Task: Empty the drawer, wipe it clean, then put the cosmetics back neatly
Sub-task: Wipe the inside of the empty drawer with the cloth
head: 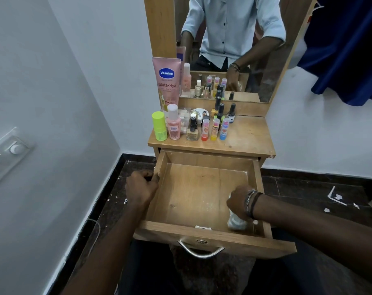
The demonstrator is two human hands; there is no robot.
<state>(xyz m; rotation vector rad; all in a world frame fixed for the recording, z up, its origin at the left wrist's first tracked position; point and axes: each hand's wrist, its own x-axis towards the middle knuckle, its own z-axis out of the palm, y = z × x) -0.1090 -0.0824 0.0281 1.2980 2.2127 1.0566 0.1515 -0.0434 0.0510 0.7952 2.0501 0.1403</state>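
We are reaching both arms forward over our lap toward the open drawer (202, 188). Our left hand (141, 186) is gripping the drawer's left wall near its back end, fingers curled over the outside of the wall and the thumb hooking its top edge. Our right hand (239, 202), with bands at the wrist, is coming in from the right and bending down into the drawer's front right corner, where it is clutching a white cloth (236, 222); the cloth is bunching out below the palm against the drawer floor, just beside the front wall. The right fingers themselves are hidden under the hand, but they are closing around the cloth.

The drawer floor is holding only the cloth and a few pale smudges. A metal handle (201, 251) is hanging from the drawer front.

The cosmetics are standing on the counter (249, 135) above the drawer, crowded to its left and rear: a pink Vaseline tube (167, 81) upright at the back, a lime bottle (159, 126), a pink bottle (173, 122), a polish bottle (192, 128) and three lip balms (215, 129) in a row, with more dark-capped bottles behind. The mirror (234, 50) behind is reflecting them and our shirt. A blue curtain (347, 50) is hanging at the right.
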